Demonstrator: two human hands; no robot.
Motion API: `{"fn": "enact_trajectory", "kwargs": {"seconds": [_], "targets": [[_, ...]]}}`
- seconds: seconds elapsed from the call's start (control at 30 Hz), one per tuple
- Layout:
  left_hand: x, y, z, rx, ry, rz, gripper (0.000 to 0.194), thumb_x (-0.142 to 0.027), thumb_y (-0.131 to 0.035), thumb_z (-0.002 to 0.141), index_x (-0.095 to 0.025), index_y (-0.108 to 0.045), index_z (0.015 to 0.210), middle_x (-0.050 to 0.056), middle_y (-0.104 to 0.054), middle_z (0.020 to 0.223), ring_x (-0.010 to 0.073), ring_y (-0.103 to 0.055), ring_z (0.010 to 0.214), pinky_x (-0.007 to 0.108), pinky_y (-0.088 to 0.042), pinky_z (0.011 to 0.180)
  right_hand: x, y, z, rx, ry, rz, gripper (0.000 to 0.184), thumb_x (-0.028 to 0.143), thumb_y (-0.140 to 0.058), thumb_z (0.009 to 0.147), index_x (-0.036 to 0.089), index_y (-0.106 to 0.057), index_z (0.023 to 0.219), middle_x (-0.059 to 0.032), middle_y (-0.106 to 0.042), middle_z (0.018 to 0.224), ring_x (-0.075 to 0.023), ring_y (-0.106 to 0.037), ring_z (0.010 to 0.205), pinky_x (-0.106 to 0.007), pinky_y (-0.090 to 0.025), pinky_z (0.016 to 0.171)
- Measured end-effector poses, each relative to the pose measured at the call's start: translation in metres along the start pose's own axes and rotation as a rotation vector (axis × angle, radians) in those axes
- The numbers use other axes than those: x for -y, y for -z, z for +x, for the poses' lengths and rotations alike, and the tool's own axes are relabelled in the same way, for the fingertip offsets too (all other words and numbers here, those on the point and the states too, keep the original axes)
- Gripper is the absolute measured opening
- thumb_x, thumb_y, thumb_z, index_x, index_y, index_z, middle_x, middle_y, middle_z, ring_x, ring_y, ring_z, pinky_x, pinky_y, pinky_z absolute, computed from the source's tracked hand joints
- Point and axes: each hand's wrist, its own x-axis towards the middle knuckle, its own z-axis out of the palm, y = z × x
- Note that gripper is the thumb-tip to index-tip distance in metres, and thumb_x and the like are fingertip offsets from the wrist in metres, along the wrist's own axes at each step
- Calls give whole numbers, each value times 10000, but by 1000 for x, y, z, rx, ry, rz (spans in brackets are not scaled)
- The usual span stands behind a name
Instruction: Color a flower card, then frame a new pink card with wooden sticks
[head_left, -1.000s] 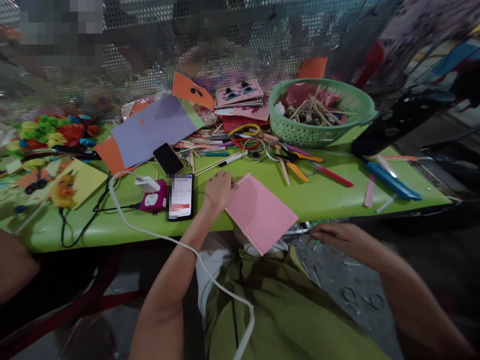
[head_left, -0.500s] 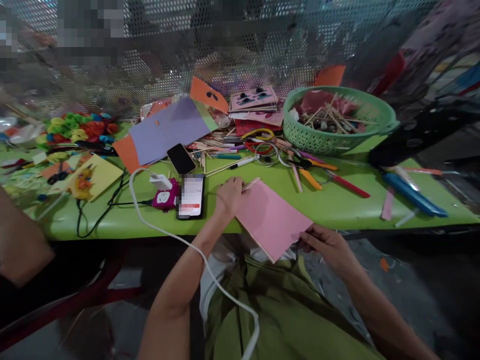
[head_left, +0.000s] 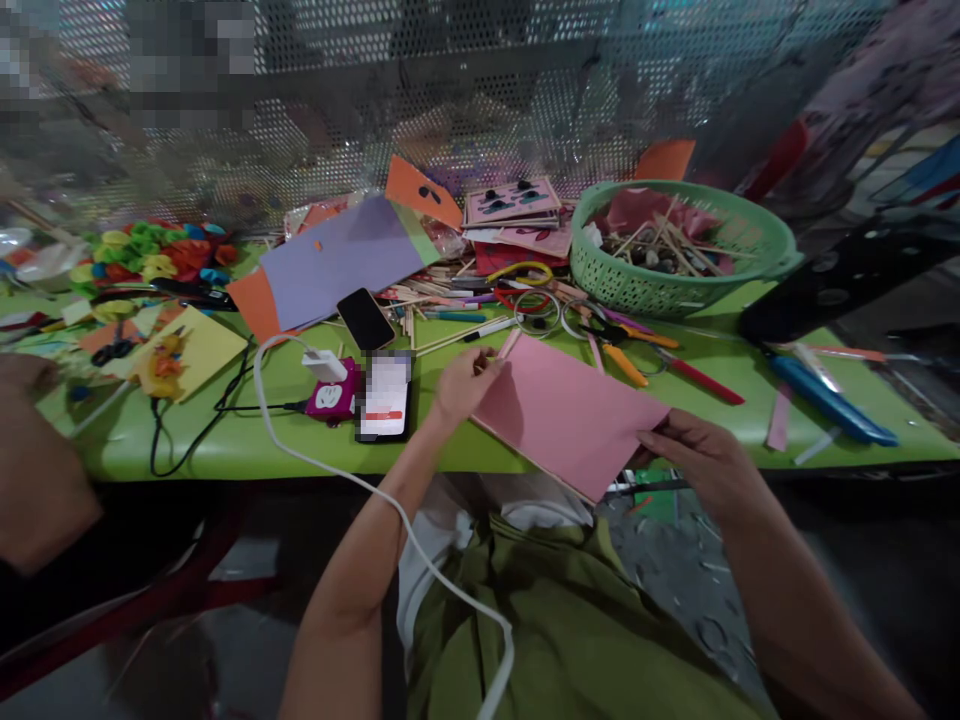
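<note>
A pink sheet of card (head_left: 566, 415) with a pale strip along its near edge slants over the front edge of the green table. At its upper left corner my left hand (head_left: 466, 383) is closed, pinching the card where a thin pale pink strip (head_left: 510, 346) sticks out. My right hand (head_left: 694, 450) grips the opposite right corner between thumb and fingers. The card's underside and some fingertips are hidden. Left of my left hand lies a phone (head_left: 385, 400) with a lit screen, beside a purple power socket block (head_left: 333, 398).
Behind the card lie scissors (head_left: 622, 365), pens and wooden sticks. A green basket (head_left: 645, 275) holds sticks and scraps. A dark phone (head_left: 365, 320) and purple paper (head_left: 341, 262) lie further left. A white cable (head_left: 330, 462) crosses my left arm; another person's arm (head_left: 41, 460) is at far left.
The pink card has swung to the right and flatter, its right corner moving right and up with my right hand. My left hand stays near the same corner.
</note>
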Motion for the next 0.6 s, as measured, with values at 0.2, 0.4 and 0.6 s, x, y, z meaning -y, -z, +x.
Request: {"fn": "enact_trajectory", "kwargs": {"seconds": [0.2,0.4,0.6], "targets": [[9,-9,4,79,38,-550,218,-375,-722,850,-166,-693,902,2,-659,823,134,-554,734,250,-437,690,1,23,30,7,152,-330,463,699,-763,788,241,-768,853,-50,-735,758,-233,-670,687,-385,-569,664],[13,-10,0,1,66,-510,175,-302,-685,848,-174,-607,758,-34,-547,715,116,-462,681,240,-364,650,51,8,86,-106,507,-699,235,448,-610,955,319,-792,1032,-72,-816,983,-316,-755,859,-470,-590,786],[13,-9,-2,17,106,-489,96,-211,-658,825,-178,-602,754,-45,-543,684,119,-453,671,249,-354,656,91,-74,169,272,739,-1030,286,294,-561,977,243,-835,1039,-78,-841,1116,-286,-755,1071,-399,-547,933]]}}
